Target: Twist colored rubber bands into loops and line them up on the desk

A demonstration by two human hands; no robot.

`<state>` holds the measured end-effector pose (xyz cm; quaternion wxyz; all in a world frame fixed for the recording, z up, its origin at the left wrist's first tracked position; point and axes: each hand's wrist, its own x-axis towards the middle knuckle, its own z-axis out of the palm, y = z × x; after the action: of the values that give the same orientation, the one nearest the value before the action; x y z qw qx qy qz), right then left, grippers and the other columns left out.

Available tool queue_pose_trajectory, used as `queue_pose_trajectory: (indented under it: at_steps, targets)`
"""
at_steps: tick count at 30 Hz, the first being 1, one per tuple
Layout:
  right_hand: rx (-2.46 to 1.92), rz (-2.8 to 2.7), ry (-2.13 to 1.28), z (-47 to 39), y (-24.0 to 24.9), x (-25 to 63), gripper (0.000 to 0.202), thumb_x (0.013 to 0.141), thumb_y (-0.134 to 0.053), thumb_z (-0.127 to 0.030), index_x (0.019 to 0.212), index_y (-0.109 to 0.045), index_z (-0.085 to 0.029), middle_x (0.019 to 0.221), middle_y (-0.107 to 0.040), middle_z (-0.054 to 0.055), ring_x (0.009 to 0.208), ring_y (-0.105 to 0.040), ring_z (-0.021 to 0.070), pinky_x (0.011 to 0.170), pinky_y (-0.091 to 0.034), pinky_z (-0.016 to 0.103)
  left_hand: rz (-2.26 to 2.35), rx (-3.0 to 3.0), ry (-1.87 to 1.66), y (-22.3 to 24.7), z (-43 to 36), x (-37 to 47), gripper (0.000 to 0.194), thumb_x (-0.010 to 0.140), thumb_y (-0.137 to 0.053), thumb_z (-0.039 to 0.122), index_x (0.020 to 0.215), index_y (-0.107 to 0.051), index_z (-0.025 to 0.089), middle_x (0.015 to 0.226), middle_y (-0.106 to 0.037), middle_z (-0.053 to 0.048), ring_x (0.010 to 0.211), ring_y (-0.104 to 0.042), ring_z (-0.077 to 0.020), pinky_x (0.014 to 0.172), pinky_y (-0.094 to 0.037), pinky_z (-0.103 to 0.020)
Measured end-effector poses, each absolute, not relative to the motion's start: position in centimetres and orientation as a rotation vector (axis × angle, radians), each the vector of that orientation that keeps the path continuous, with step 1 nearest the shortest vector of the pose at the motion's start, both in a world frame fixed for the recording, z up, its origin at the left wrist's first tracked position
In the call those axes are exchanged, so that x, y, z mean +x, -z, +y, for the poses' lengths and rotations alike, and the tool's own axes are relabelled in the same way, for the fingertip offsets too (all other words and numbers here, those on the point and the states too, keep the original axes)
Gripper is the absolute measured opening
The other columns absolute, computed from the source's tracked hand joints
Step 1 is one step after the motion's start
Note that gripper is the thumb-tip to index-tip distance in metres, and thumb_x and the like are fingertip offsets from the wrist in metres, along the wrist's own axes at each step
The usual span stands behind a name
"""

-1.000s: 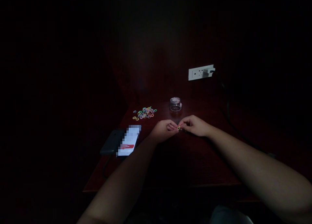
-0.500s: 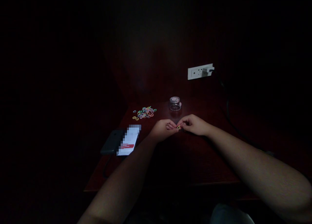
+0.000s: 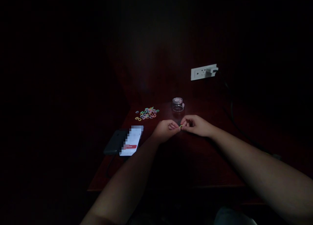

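Between the fingertips of both hands is a small yellow band (image 3: pixel 181 126). My left hand (image 3: pixel 166 130) pinches it from the left, and my right hand (image 3: pixel 195 125) pinches it from the right. A clear jar (image 3: pixel 178 105) with a patterned top stands just beyond the hands. Small coloured bands (image 3: pixel 148 113) lie in a loose pile to the left of the jar, a few of them apart from the rest.
A lit phone (image 3: pixel 132 141) lies at the left beside a dark flat device (image 3: pixel 115 142) on the dark red table (image 3: pixel 195 172). A wall socket (image 3: pixel 203 72) holds a white plug, and a dark cable (image 3: pixel 231 111) runs down to the right.
The whole view has shifted slightly, so things appear a little further right. The yellow band, earlier a small triangle, now looks narrower between the fingertips.
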<state>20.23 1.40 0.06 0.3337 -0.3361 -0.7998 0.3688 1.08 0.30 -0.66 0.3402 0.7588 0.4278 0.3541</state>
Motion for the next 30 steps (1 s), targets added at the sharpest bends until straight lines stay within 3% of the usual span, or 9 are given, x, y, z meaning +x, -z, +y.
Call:
queue_pose_trajectory:
  at_steps: [6,25,30]
  targets:
    - [-0.919,-2.133,-0.904,1.21,-0.37,20.28,0.027,0.070,-0.061,-0.038,0.074,-0.057,-0.013,0.060,-0.053,0.000,0.054,-0.046,0.0086,0.049,-0.037,0.021,1.090,1.934,-0.896,0.31,-0.03,1.11,0.023,0.068,-0.064,0.033,0.076,-0.060,0.011,0.066,-0.060,-0.003,0.058,-0.053,-0.0081,0.053,-0.042,-0.019]
    - [-0.957,-2.140,-0.904,1.04,-0.42,20.21,0.029,0.072,-0.058,-0.042,0.075,-0.059,-0.013,0.063,-0.055,0.001,0.056,-0.046,0.0094,0.052,-0.037,0.022,1.067,1.948,-0.920,0.53,0.02,1.23,0.023,0.068,-0.064,0.031,0.077,-0.059,0.011,0.068,-0.060,-0.003,0.060,-0.053,-0.0080,0.054,-0.043,-0.019]
    - [-0.961,-2.154,-0.926,1.03,-0.40,20.20,0.029,0.074,-0.055,-0.041,0.076,-0.060,-0.013,0.061,-0.054,0.001,0.055,-0.045,0.0090,0.051,-0.037,0.021,1.094,2.003,-1.031,0.29,-0.11,1.23,0.031,0.066,-0.067,0.029,0.092,-0.059,0.013,0.085,-0.064,-0.006,0.062,-0.054,-0.0075,0.055,-0.044,-0.019]
